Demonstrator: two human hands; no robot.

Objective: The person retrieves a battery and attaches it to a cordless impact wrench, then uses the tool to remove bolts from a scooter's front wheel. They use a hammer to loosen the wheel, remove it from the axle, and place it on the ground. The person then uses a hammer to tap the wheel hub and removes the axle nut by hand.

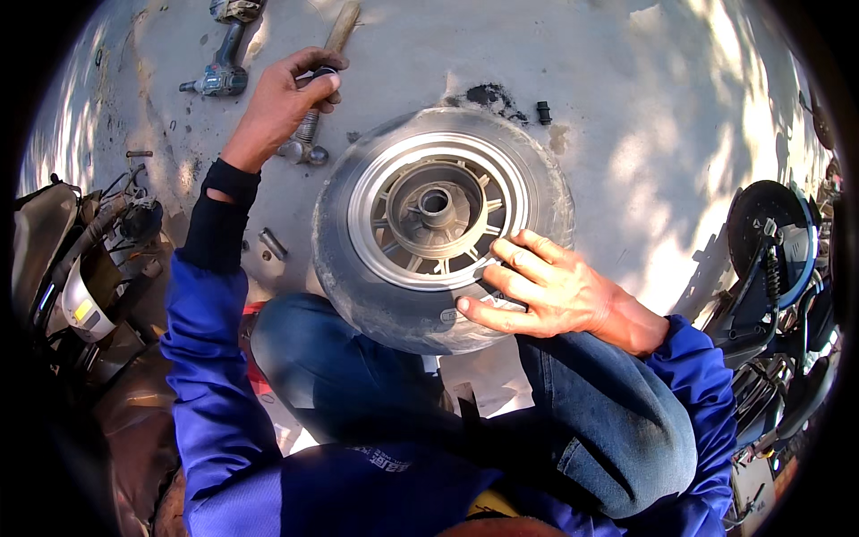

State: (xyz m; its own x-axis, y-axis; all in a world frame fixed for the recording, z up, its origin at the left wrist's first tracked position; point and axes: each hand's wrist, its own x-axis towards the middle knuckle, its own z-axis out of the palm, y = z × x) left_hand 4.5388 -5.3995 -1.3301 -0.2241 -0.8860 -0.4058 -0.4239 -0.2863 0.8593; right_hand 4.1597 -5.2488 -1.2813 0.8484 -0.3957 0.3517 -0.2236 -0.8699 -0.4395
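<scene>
My left hand (302, 85) is raised at the upper left, its fingers pinched on a small dark round piece (325, 71), mostly hidden by the thumb. Behind that hand is a hammer, its wooden handle (343, 25) above it and its metal head (304, 152) below. A wheel with a grey, dusty tyre (344, 304) lies flat before my knees. Its pale metal rim (360, 234) has spokes and a central hub (436, 205) with a round hole. My right hand (555, 286) rests on the tyre and rim at the near right, fingers spread, holding nothing.
A cordless power tool (224, 76) lies at the upper left. Beyond the wheel are a black socket-like piece (544, 113) and a dark grease patch (488, 95). A metal sleeve (272, 243) lies left of the wheel. Vehicle parts crowd the left (89, 295) and right (769, 251) edges.
</scene>
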